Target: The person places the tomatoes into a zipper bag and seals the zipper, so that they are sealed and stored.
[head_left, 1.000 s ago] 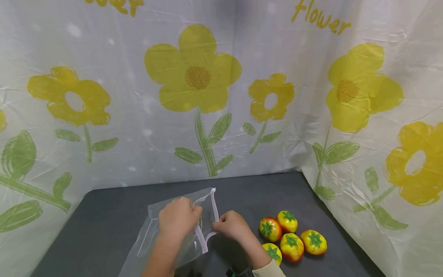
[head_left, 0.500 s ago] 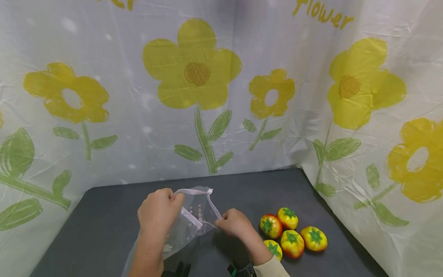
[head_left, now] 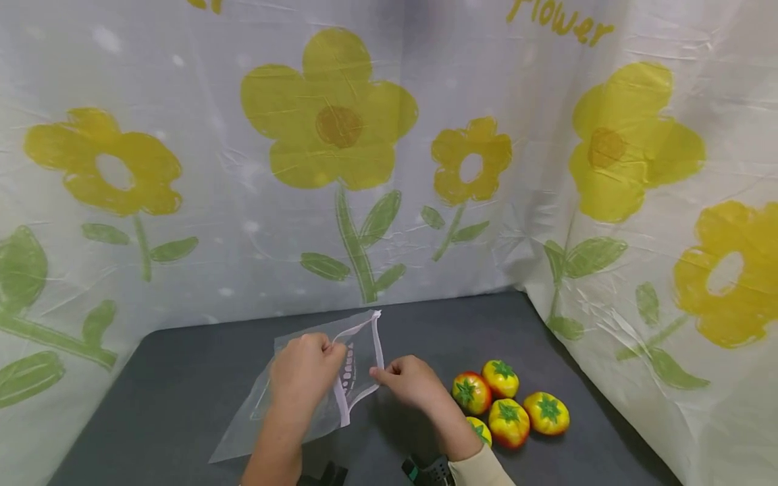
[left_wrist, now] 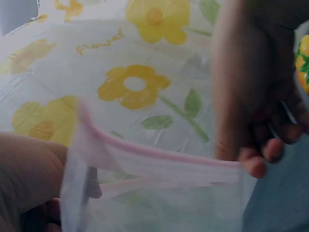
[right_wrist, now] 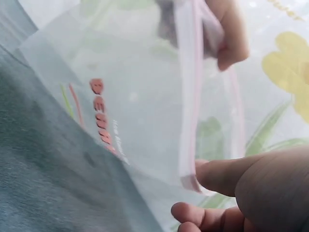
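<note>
A clear zip bag (head_left: pixel 322 405) with a pale pink zip rim stands mouth-open between the hands, above the dark table. My left hand (head_left: pixel 306 371) grips its rim on the near-left side, the fist partly over the plastic. The thumb of my right hand (head_left: pixel 413 385) touches the right side of the rim. In the right wrist view a gap shows between that right thumb (right_wrist: pixel 217 176) and the loosely bent fingers (right_wrist: pixel 207 217) below. Red lettering (right_wrist: pixel 104 116) runs along the bag's side. I see nothing inside the bag.
Several yellow-and-red round fruits (head_left: pixel 508 424) with green leafy tops lie grouped right of my right hand. The dark table (head_left: pixel 182 378) ends at a white curtain (head_left: pixel 255 236) printed with yellow flowers. A black band (head_left: pixel 431 469) sits at my right wrist.
My left hand swung left and back, widening and then narrowing the mouth of the zip bag. My right thumb now stands apart from its fingers, where earlier they pinched the rim.
</note>
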Motion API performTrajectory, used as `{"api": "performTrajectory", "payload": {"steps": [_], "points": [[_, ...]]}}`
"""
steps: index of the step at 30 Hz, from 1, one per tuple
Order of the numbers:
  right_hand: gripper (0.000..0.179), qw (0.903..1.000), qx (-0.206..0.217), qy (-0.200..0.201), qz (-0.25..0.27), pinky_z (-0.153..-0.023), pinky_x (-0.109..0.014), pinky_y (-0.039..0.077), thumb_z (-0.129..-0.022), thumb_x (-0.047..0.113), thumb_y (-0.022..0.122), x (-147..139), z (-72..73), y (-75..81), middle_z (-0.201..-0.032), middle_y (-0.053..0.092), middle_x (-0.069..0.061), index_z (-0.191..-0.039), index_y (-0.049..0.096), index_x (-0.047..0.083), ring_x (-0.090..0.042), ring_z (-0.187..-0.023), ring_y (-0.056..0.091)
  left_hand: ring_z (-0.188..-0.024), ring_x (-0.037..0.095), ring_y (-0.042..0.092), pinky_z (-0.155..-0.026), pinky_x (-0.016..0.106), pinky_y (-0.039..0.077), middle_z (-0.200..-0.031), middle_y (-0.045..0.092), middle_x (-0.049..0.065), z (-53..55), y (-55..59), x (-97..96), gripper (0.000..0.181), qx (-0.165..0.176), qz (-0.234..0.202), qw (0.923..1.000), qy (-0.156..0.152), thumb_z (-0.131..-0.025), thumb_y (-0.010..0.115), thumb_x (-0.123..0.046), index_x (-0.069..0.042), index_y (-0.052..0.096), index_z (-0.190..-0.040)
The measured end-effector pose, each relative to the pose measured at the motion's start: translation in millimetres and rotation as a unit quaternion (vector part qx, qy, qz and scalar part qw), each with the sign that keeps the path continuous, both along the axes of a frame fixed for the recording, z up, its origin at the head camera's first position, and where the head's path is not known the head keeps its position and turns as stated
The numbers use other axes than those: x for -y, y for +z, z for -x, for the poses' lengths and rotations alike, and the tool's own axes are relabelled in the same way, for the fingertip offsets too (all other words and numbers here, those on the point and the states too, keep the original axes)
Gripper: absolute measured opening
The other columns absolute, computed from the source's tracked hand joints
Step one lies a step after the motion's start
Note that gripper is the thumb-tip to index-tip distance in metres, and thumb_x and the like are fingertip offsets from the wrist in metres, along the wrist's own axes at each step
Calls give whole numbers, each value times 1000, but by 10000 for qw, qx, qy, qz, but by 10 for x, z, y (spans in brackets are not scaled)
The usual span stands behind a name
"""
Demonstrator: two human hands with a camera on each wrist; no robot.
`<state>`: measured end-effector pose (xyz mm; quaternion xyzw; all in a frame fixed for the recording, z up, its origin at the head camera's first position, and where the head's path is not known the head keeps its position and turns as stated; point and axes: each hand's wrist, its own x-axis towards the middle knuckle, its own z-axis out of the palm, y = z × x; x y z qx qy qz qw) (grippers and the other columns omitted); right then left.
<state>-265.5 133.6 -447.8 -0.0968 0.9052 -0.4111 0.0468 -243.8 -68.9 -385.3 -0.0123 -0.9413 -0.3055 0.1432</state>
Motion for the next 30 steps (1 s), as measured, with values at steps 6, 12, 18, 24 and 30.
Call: {"api": "performTrajectory", "payload": {"steps": [6,12,18,24,30], "points": [[43,9996,-177,-203,-65,-55,-32,39,-98,46,64,-193,-12,193,-63,50,3,-78,71,9,-15,-57,47,-47,13,30,-46,31,21,-49,33,-6,38,-59,-39,36,82,-145,9999,-32,-86,56,-20,-17,41,-54],[30,9969,-273,-730,-70,-68,-37,48,-97,40,68,-565,-56,361,-89,64,1,-102,74,12,-18,-76,57,-50,13,25,-47,30,17,-51,29,-7,71,-81,-56,33,103,-206,9997,-102,-84,54,-17,-17,38,-54],[25,9951,-148,-967,108,-76,-40,53,-99,34,67,-971,-99,441,-103,68,-1,-111,72,13,-20,-89,62,-49,13,26,-47,30,17,-49,30,-7,89,-106,-69,31,116,-241,9996,-123,-82,53,-16,-17,39,-54],[28,9937,-125,-1091,228,-82,-44,53,-100,31,66,-1301,-165,440,-111,67,-5,-118,69,9,-25,-99,63,-48,13,29,-46,30,19,-50,33,-6,100,-134,-92,32,139,-266,9994,-173,-83,53,-16,-17,40,-54],[35,9921,-82,-1242,134,-92,-51,49,-103,30,61,-1550,-226,430,-121,67,-10,-127,65,6,-29,-109,62,-48,12,29,-47,30,19,-49,32,-7,119,-167,-109,30,43,-239,9994,-257,-81,53,-15,-18,39,-54]]}}
